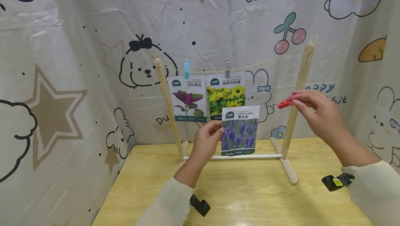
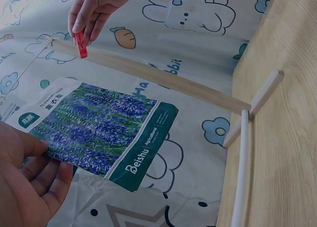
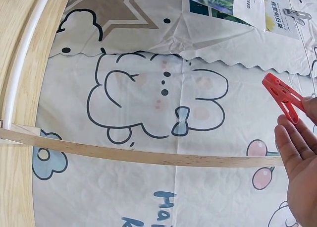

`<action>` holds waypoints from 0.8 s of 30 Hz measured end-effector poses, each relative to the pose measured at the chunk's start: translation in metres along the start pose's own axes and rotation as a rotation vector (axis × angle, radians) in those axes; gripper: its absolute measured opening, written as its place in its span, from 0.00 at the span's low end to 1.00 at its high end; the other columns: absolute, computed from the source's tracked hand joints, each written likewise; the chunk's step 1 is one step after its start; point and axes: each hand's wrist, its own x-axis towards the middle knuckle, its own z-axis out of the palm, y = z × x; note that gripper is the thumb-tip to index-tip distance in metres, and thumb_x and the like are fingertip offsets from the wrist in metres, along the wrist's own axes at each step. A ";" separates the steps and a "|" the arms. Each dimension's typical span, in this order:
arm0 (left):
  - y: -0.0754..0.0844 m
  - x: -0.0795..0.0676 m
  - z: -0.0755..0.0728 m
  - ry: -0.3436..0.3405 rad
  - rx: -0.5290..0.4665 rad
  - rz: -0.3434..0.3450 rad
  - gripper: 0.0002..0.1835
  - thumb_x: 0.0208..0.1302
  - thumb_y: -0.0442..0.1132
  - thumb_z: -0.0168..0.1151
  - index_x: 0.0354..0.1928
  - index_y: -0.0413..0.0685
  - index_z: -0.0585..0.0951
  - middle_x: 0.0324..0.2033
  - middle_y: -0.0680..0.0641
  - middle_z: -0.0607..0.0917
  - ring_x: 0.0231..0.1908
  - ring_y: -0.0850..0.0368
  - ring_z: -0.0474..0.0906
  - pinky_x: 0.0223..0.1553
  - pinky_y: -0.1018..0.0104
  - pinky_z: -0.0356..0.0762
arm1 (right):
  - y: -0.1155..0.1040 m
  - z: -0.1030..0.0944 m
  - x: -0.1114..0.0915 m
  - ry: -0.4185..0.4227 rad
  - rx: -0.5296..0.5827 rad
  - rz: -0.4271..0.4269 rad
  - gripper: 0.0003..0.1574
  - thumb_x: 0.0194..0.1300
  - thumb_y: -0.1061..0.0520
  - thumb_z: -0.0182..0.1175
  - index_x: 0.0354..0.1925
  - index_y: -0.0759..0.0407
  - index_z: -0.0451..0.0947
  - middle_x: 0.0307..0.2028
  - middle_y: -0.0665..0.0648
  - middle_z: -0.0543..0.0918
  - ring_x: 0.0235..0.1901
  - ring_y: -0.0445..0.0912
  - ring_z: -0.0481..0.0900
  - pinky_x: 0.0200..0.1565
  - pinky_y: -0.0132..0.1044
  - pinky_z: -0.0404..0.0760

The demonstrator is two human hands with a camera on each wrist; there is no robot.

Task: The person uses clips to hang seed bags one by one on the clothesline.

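Note:
My left hand point(image 1: 207, 141) pinches the left edge of a lavender seed packet point(image 1: 240, 132), held upright in front of a wooden stand's line. In the left wrist view the packet point(image 2: 99, 130) shows purple flowers and a green lower band. Out to the right, my right hand point(image 1: 322, 113) pinches a red clothespin point(image 1: 285, 102) by the stand's right post. The right wrist view shows the clothespin point(image 3: 283, 95) between thumb and fingers. Two packets hang from the string: a purple-leaf one point(image 1: 187, 101) under a blue clothespin point(image 1: 186, 68), and a sunflower one point(image 1: 226, 92) under a grey clothespin point(image 1: 227, 68).
The stand has a left post point(image 1: 168, 104), a right post point(image 1: 298, 97) and a white bottom rod point(image 1: 268, 156). It stands on a wooden table point(image 1: 250, 198). A cartoon-printed curtain point(image 1: 93, 45) hangs behind. The string point(image 1: 268, 61) slopes up to the right post.

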 end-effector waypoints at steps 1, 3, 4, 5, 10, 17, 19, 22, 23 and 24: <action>0.000 0.000 0.000 -0.001 -0.003 -0.001 0.15 0.74 0.38 0.58 0.59 0.47 0.81 0.49 0.45 0.86 0.47 0.53 0.82 0.51 0.53 0.84 | -0.001 0.000 0.001 0.004 0.004 -0.007 0.16 0.75 0.52 0.57 0.53 0.59 0.82 0.57 0.57 0.81 0.50 0.20 0.64 0.47 0.05 0.62; 0.001 0.001 0.001 0.000 -0.003 -0.006 0.15 0.74 0.39 0.58 0.59 0.47 0.81 0.49 0.45 0.86 0.47 0.54 0.82 0.50 0.55 0.85 | -0.001 -0.001 0.002 0.012 0.011 -0.021 0.16 0.75 0.52 0.58 0.53 0.59 0.82 0.56 0.57 0.81 0.49 0.20 0.65 0.46 0.05 0.63; 0.001 0.002 0.001 0.002 -0.003 -0.004 0.15 0.74 0.39 0.58 0.59 0.47 0.81 0.49 0.45 0.86 0.47 0.54 0.83 0.50 0.56 0.85 | -0.002 -0.002 0.003 0.014 0.015 -0.024 0.16 0.75 0.53 0.58 0.53 0.59 0.83 0.56 0.57 0.81 0.49 0.20 0.66 0.46 0.05 0.64; 0.001 0.002 0.001 0.005 -0.002 -0.006 0.15 0.74 0.39 0.58 0.59 0.47 0.81 0.49 0.45 0.86 0.47 0.54 0.83 0.49 0.57 0.85 | -0.002 -0.002 0.004 0.016 0.018 -0.028 0.15 0.74 0.53 0.58 0.53 0.59 0.83 0.55 0.56 0.81 0.49 0.20 0.67 0.46 0.06 0.65; 0.001 0.003 0.003 0.016 0.006 -0.008 0.15 0.74 0.39 0.58 0.59 0.46 0.81 0.49 0.45 0.86 0.48 0.52 0.83 0.49 0.58 0.85 | -0.004 -0.003 0.007 0.019 0.018 -0.032 0.16 0.75 0.52 0.58 0.52 0.59 0.83 0.55 0.55 0.81 0.47 0.21 0.69 0.46 0.07 0.66; 0.001 0.005 0.007 0.018 0.008 -0.002 0.14 0.74 0.38 0.59 0.58 0.47 0.82 0.49 0.45 0.86 0.48 0.54 0.82 0.48 0.62 0.84 | -0.007 -0.006 0.014 0.033 -0.031 -0.060 0.15 0.75 0.53 0.58 0.53 0.58 0.83 0.58 0.58 0.82 0.48 0.21 0.65 0.46 0.08 0.63; 0.000 0.006 0.008 0.017 0.005 0.005 0.15 0.74 0.37 0.59 0.58 0.46 0.81 0.49 0.45 0.86 0.48 0.54 0.82 0.48 0.62 0.83 | -0.008 -0.007 0.015 0.039 -0.041 -0.071 0.14 0.74 0.54 0.59 0.52 0.58 0.84 0.58 0.58 0.82 0.47 0.20 0.65 0.46 0.09 0.63; 0.000 0.008 0.009 0.020 0.010 0.008 0.15 0.73 0.38 0.59 0.59 0.46 0.81 0.48 0.45 0.86 0.48 0.54 0.82 0.49 0.62 0.83 | -0.011 -0.009 0.017 0.035 -0.053 -0.077 0.14 0.74 0.54 0.59 0.52 0.57 0.84 0.59 0.58 0.82 0.47 0.22 0.66 0.46 0.09 0.63; 0.000 0.008 0.009 0.021 0.013 0.012 0.15 0.73 0.37 0.59 0.59 0.46 0.81 0.48 0.45 0.86 0.48 0.54 0.82 0.49 0.62 0.83 | -0.011 -0.009 0.018 0.033 -0.060 -0.075 0.14 0.74 0.53 0.59 0.53 0.57 0.84 0.59 0.57 0.81 0.47 0.23 0.66 0.45 0.09 0.63; 0.001 0.009 0.009 0.022 0.015 0.013 0.15 0.73 0.38 0.59 0.58 0.46 0.82 0.48 0.45 0.86 0.48 0.54 0.82 0.49 0.61 0.83 | -0.012 -0.009 0.018 0.030 -0.064 -0.073 0.15 0.74 0.53 0.59 0.53 0.57 0.84 0.59 0.57 0.81 0.47 0.24 0.67 0.46 0.08 0.63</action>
